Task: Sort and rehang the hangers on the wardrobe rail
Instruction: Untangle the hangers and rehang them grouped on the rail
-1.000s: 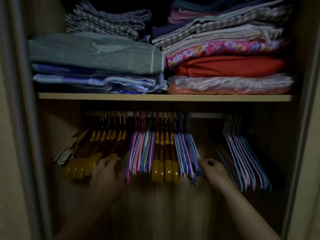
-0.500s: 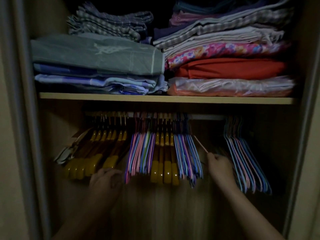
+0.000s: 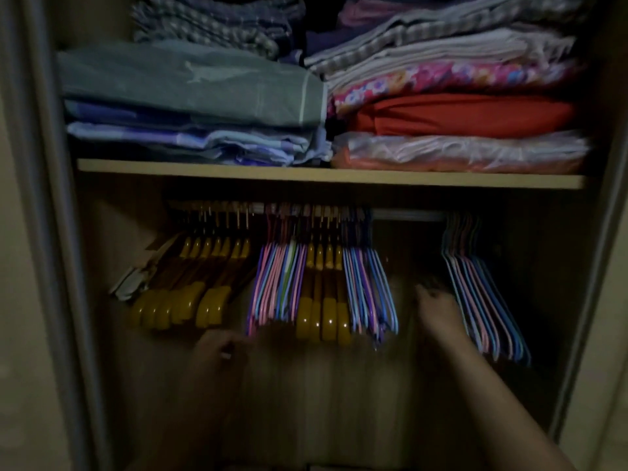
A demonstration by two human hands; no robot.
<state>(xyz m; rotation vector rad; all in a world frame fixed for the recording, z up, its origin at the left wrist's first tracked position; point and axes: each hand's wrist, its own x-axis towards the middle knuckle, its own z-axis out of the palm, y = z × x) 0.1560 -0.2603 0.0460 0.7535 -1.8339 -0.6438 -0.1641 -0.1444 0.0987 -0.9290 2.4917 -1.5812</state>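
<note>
The wardrobe rail (image 3: 407,215) runs under a shelf and carries several groups of hangers. Yellow wooden hangers (image 3: 190,300) hang at the left. Thin coloured hangers (image 3: 278,287) follow, then more yellow hangers (image 3: 323,311), then a second thin bunch (image 3: 370,290). A separate thin bunch (image 3: 486,300) hangs at the right. My left hand (image 3: 217,348) sits below the left groups, fingers loosely curled, holding nothing. My right hand (image 3: 435,307) is raised in the gap beside the right bunch. It is blurred and dark, so any hanger in it is hidden.
The wooden shelf (image 3: 339,176) above the rail holds stacks of folded fabric (image 3: 455,113) and a grey-green folded sheet (image 3: 190,83). Wardrobe side walls close in at left (image 3: 51,266) and right (image 3: 584,300). Folded paper or card (image 3: 136,277) hangs at the far left.
My right hand pulled a thin hanger out of the middle bunch, then moved right toward the right bunch. My left hand dropped away from the yellow hangers to below them.
</note>
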